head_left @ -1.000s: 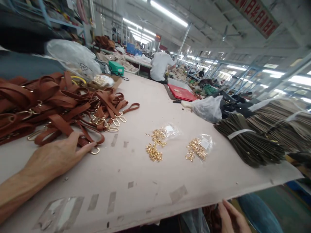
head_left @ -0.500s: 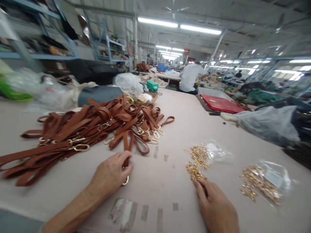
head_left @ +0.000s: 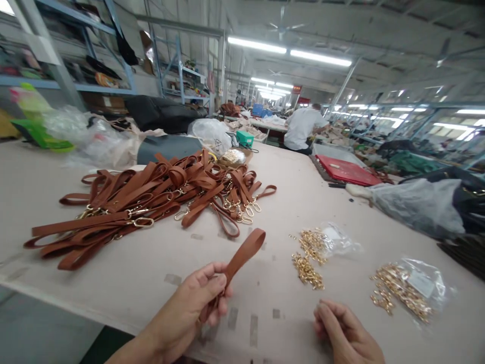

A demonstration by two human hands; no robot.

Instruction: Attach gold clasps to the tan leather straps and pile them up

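My left hand (head_left: 197,308) is closed round one end of a brown leather strap (head_left: 242,255), which loops up and away over the table. My right hand (head_left: 341,331) sits low at the near edge with its fingers curled in a pinch; what it holds is too small to make out. Just beyond it lie loose piles of small gold metal fittings (head_left: 308,258) spilling from a clear bag. A big heap of the same brown straps with gold clasps (head_left: 151,199) lies to the left of my hands.
A second clear bag of gold fittings (head_left: 409,288) lies at the right. Plastic bags (head_left: 417,205), a red tray (head_left: 346,171) and a green box (head_left: 245,138) stand farther back on the beige table (head_left: 113,273). A person in a white shirt (head_left: 303,129) works beyond. Shelving lines the left.
My left hand has lifted one strap off the table and drawn it toward me. My right hand has come back from the gold fittings and curled shut.
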